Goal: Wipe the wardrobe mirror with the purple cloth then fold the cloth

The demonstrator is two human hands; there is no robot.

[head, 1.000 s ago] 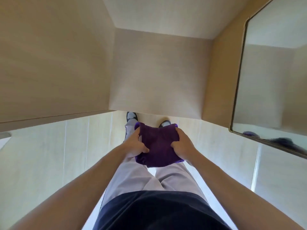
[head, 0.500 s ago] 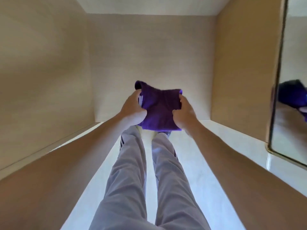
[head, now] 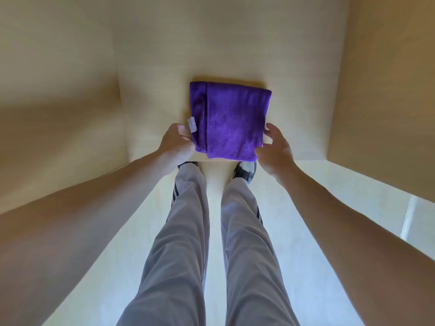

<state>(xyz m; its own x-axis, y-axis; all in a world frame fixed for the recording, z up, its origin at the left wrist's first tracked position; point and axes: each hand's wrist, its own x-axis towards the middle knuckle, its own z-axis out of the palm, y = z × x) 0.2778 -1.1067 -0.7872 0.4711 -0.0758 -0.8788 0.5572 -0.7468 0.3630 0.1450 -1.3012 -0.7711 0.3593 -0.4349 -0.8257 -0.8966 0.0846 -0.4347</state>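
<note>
The purple cloth (head: 229, 121) lies folded into a flat rectangle on a pale wooden surface (head: 153, 102) in front of me, with a white label at its left edge. My left hand (head: 176, 143) holds the cloth's lower left edge, its fingers beside the label. My right hand (head: 274, 150) sits at the lower right corner with loosely curved fingers; the thumb touches the corner and a small gap shows between the fingers and the cloth's edge. The mirror is out of view.
Wooden panels rise on the left (head: 54, 95) and right (head: 386, 78) of the surface. Below are my grey trouser legs (head: 188, 231), my shoes (head: 246, 171) and a pale tiled floor (head: 306, 231).
The view has lifted and the mirror has left it. Both hands carried the folded cloth forward and laid it flat on the wooden surface; the right hand's grip has loosened.
</note>
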